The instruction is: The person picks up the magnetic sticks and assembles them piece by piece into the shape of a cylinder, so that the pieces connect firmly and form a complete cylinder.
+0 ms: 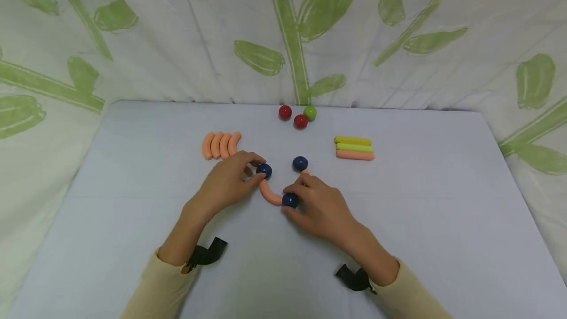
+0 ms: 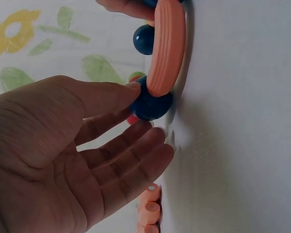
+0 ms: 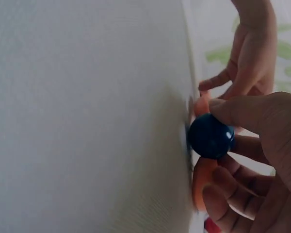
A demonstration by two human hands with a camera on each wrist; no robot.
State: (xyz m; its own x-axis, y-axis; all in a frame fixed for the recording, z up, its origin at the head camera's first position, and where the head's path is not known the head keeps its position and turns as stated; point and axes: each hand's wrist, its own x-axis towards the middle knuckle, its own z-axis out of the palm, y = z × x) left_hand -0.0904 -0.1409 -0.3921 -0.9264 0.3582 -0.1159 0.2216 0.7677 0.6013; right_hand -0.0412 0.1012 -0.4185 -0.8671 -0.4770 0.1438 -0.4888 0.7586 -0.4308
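My left hand (image 1: 227, 180) pinches a dark blue ball (image 1: 265, 169) between thumb and fingers. A curved orange stick (image 1: 269, 194) runs from this ball to a second blue ball (image 1: 290, 201); its ridged side shows in the left wrist view. That second ball is pinched by my right hand (image 1: 325, 208). Another orange stick (image 3: 202, 182) meets it in the right wrist view, mostly hidden behind the right fingers from above. At this stick's far end sits a third blue ball (image 1: 300, 163), just beyond the right fingertips.
Several curved orange sticks (image 1: 217, 144) lie side by side behind the left hand. Two red balls (image 1: 300, 121) and a green ball (image 1: 310, 112) rest near the table's back edge. Two yellow-green straight sticks (image 1: 353, 140) and an orange straight stick (image 1: 355, 155) lie at right.
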